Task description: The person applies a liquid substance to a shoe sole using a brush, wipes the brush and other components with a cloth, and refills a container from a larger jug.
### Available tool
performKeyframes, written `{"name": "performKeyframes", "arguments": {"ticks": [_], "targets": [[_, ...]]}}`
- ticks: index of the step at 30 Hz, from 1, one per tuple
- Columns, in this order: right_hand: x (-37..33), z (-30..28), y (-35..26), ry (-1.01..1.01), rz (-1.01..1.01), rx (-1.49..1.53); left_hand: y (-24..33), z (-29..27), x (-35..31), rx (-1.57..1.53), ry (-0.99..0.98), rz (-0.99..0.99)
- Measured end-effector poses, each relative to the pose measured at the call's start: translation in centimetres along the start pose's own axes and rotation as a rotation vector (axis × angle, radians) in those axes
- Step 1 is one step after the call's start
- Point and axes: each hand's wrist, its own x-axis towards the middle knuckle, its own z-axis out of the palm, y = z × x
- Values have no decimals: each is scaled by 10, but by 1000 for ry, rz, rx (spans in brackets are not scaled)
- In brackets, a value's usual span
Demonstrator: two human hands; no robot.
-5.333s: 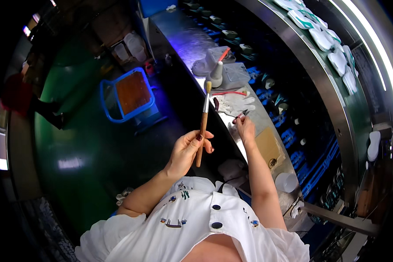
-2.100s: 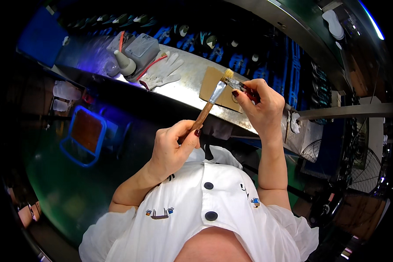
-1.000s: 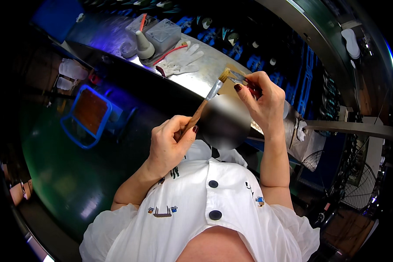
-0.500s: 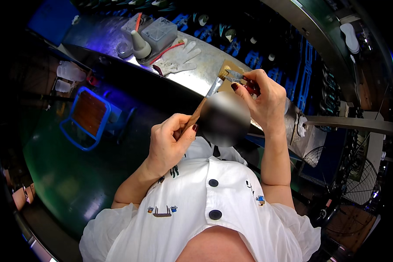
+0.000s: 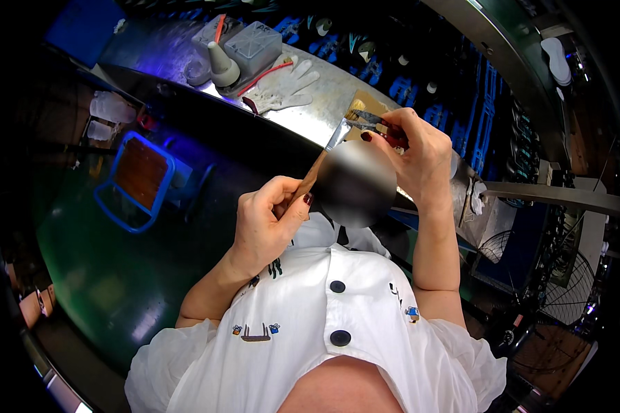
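Observation:
My left hand (image 5: 267,215) is closed round the wooden handle of a flat paintbrush (image 5: 314,172), which points up and away from me. Its metal ferrule and pale bristles reach over the bench edge. In my right hand (image 5: 424,155) is a pair of thread snips (image 5: 370,122) with dark blades and a reddish grip, partly hidden by the fingers. Both blades point left and lie at the bristles, just beyond the ferrule; a gap shows between them. Behind the bristles a tan piece of card (image 5: 369,103) lies on the bench. A blurred round patch covers the area between my hands.
On the metal bench (image 5: 322,76) are a white glove (image 5: 282,89), a cone-nozzled bottle (image 5: 222,67), a clear plastic box (image 5: 253,47) and a red stick. Blue-marked dark racks run behind. A blue-framed chair (image 5: 141,175) stands at left, a wire fan guard (image 5: 568,282) at right.
The snips' blades look further apart and have shifted slightly at the bristles. My left hand keeps its grip on the brush, nearly still.

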Motion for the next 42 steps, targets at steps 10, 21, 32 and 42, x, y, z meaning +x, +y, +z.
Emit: {"name": "performKeyframes", "arguments": {"ticks": [10,21,32,42], "targets": [[0,3,-1,-15,6,-28,1,-3,-1,1,-28,-66],[7,8,5,34,113,14,-6,-9,-1,-99,-56,-141],[7,8,3,15,60,-23,-4,-10,2,-22,-49,-120],[8,8,6,77,0,-115,-7,-7,1,-56,-45,-108]]}}
